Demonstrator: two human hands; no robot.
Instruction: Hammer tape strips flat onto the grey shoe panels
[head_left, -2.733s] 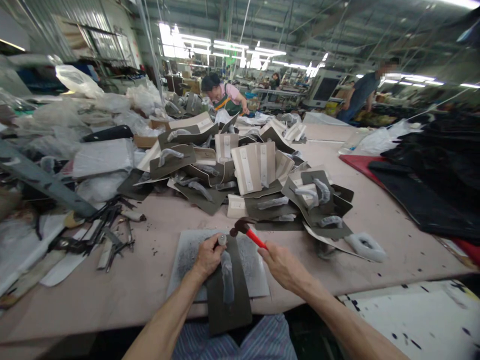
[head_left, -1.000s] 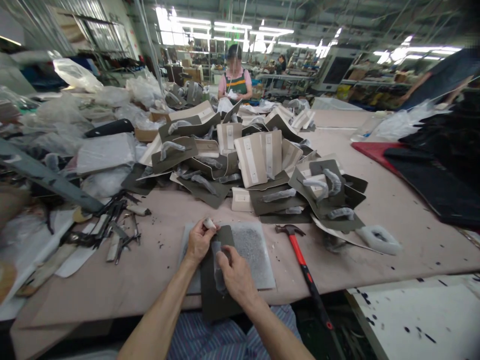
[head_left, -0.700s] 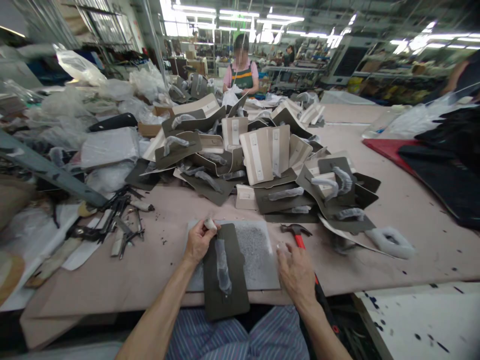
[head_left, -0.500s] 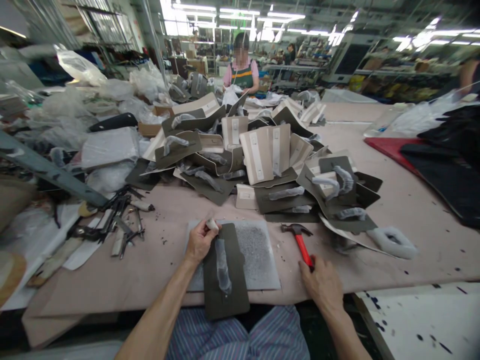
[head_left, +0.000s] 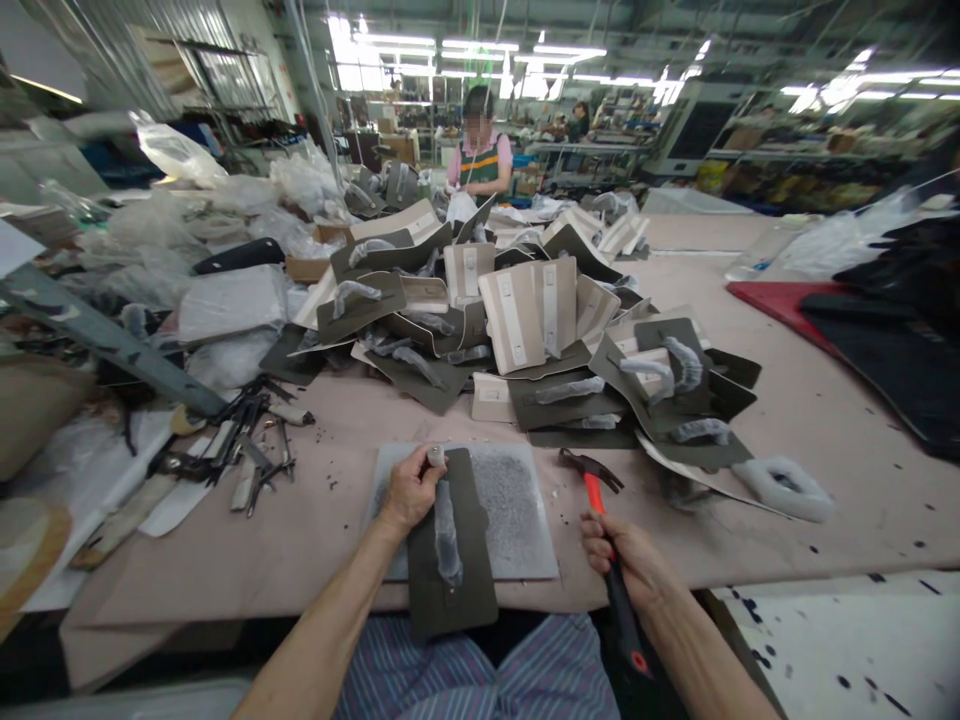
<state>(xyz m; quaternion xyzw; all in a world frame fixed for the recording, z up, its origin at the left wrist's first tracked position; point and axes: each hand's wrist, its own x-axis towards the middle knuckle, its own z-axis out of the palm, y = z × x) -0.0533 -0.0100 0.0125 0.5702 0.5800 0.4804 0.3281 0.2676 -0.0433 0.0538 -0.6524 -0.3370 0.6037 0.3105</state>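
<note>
My left hand (head_left: 412,488) is closed around a short, pale, round-topped tool (head_left: 436,456), held upright at the top end of a dark olive panel (head_left: 474,540). What kind of tool it is I cannot make out; its lower end is hidden. The panel lies over a grey slab (head_left: 525,490) and overhangs the table edge toward my lap. A plastic-wrapped handle (head_left: 446,535) runs along the panel's middle. To the right, my right hand (head_left: 626,555) grips a claw hammer (head_left: 592,488) with a red and black handle, its head pointing away from me.
A heap of similar panels (head_left: 525,310) with wrapped handles fills the table's far middle. Hand tools (head_left: 251,440) lie at the left beside a metal post (head_left: 112,335). A black sheet (head_left: 885,340) rests at the right. Another person (head_left: 484,165) works beyond the heap.
My right hand has closed around the hammer's handle, and its butt end now hangs past the table edge. The pale tool in my left hand now stands more upright.
</note>
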